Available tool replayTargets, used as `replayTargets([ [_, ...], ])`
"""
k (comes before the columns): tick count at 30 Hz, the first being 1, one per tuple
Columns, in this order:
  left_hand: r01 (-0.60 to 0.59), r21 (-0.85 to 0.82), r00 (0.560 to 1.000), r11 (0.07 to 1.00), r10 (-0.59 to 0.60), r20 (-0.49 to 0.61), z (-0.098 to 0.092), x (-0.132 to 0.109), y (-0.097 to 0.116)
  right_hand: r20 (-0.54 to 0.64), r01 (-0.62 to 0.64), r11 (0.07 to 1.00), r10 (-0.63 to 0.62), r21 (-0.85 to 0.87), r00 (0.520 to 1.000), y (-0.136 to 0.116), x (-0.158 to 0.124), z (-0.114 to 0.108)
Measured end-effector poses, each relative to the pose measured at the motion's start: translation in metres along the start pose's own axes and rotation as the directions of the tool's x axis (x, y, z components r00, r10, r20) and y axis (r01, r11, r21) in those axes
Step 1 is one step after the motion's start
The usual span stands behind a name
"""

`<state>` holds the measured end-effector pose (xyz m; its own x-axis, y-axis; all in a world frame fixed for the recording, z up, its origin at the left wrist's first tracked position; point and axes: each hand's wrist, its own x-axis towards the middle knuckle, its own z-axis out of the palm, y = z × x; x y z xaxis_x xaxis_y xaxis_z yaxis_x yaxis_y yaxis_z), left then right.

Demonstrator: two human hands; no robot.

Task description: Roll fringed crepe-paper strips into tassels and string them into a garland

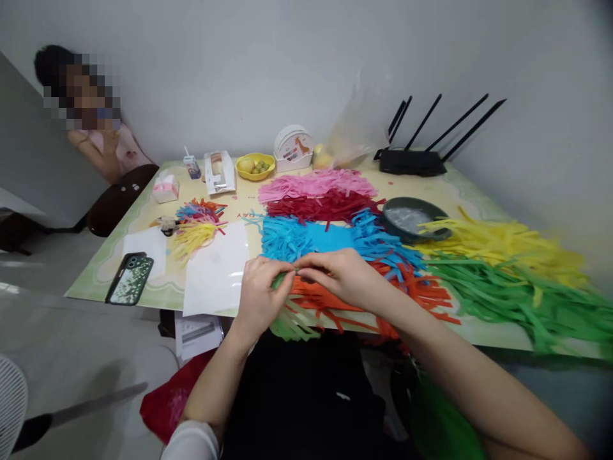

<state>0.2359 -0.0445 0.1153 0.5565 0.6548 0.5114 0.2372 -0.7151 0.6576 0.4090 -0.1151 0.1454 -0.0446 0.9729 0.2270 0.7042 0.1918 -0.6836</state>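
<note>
Above the table's front edge, my left hand [261,287] is closed around a bunched tassel of green fringed paper [294,322], its pale strips hanging below the fist. My right hand [342,275] meets it from the right, thumb and forefinger pinched on the tassel's narrow tip; the exact grip is partly hidden by the fingers. Beneath my hands lie orange fringed paper [316,294] and blue fringed paper [330,237]. Dark red fringed paper [311,208] and pink fringed paper [318,185] are spread behind the blue. White sheets [215,275] lie left of my left hand.
Green strips [517,294] and yellow strips [507,246] cover the right side beside a dark pan [414,217]. A router [412,163] stands behind. At left are a phone [129,279], a multicoloured tassel bundle [198,223] and a tissue pack [166,188]. A person [105,140] sits far left.
</note>
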Motion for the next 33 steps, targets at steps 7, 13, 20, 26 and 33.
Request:
replayTargets([
  [7,0.211,-0.339,0.974,0.917,-0.225,-0.003,0.002,-0.008,-0.003,-0.079,-0.101,0.847,0.166,0.522,0.983,0.001,-0.002,0.023],
  [13,0.305,-0.517,0.942,0.800,-0.331,0.043,0.009,-0.017,-0.006,-0.195,-0.077,0.784,0.247,0.616,0.949,-0.002,-0.003,0.042],
  [20,0.269,-0.482,0.944,0.834,-0.329,-0.042,0.008,-0.025,-0.003,-0.152,-0.064,0.767,0.207,0.639,0.966,-0.002,-0.004,0.045],
  [26,0.167,-0.340,0.958,0.925,-0.234,-0.168,0.008,-0.026,0.004,-0.133,-0.086,0.722,0.242,0.686,0.961,-0.009,-0.007,0.046],
  [33,0.250,-0.457,0.932,0.854,-0.340,-0.126,0.007,-0.024,0.004,-0.121,-0.092,0.725,0.237,0.683,0.964,-0.012,-0.010,0.049],
])
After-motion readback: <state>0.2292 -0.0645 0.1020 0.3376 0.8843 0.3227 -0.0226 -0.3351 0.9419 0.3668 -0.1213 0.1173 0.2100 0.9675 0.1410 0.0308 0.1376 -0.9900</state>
